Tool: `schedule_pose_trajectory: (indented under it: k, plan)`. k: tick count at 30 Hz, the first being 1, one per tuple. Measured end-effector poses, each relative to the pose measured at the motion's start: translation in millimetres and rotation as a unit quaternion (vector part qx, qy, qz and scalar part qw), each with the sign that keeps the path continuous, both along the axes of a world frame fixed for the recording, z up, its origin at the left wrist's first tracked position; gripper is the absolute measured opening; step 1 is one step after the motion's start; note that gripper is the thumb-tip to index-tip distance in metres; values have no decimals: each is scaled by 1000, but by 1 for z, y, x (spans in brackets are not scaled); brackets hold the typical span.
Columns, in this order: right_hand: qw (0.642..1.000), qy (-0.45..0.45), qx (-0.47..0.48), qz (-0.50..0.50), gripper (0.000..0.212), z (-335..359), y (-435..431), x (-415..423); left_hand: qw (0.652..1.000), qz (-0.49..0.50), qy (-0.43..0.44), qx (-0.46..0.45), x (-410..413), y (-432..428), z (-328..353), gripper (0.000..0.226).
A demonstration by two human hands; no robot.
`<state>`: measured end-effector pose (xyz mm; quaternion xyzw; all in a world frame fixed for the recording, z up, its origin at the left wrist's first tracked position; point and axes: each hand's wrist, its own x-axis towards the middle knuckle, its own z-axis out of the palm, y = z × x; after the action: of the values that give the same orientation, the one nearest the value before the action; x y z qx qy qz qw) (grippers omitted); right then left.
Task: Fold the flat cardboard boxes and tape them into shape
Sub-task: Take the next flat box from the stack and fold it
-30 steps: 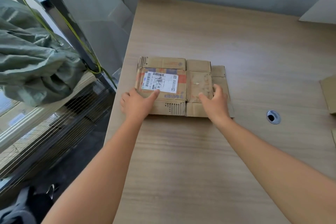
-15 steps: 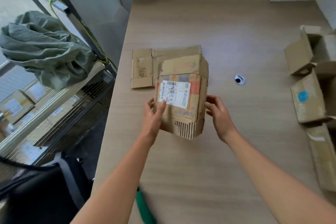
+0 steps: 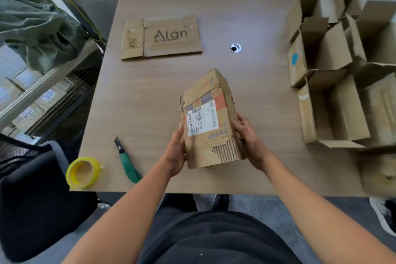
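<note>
A worn cardboard box (image 3: 209, 122) with a white shipping label is opened into a tube and held above the table's near edge. My left hand (image 3: 176, 152) grips its left side, thumb against the labelled face. My right hand (image 3: 249, 138) grips its right side with curled fingers. A second flat box (image 3: 162, 37) printed "Algn" lies at the far left of the table. A yellow tape roll (image 3: 82, 172) sits at the near left corner, and a green utility knife (image 3: 127, 162) lies beside it.
Several opened cardboard boxes (image 3: 334, 66) crowd the table's right side. A cable hole (image 3: 236, 47) sits mid-table. A black chair (image 3: 32, 188) stands at the near left, and a green sack (image 3: 36, 25) rests on a shelf rack to the left.
Both hands lifted the labelled box off the flat stack, opened it up and brought it toward the near edge. The view pulled back, showing tape, knife and boxes.
</note>
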<state>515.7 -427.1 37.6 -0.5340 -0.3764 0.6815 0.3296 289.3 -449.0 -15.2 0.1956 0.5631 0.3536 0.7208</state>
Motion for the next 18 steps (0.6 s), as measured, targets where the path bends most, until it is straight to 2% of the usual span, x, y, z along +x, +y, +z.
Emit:
schedule_pose_trajectory:
  k: [2,5,8,12,16,18]
  plan:
    - [1000,16,7,-4,72,4,-12,15,997,48,-56,-3,11,-11,5,61]
    - [999,11,35,1,64,13,-21,37,992,88,-86,-17,17,-21,10,67]
    - [996,-31,83,2,54,29,-10,50,993,91,-73,14,18,-15,25,70]
    - [987,-72,139,32,42,55,7,50,992,80,-47,84,21,0,62,59]
    - [986,-79,142,36,59,66,18,47,982,82,59,159,20,6,81,60]
    - [992,-33,110,43,74,68,18,46,977,91,82,177,20,5,85,62]
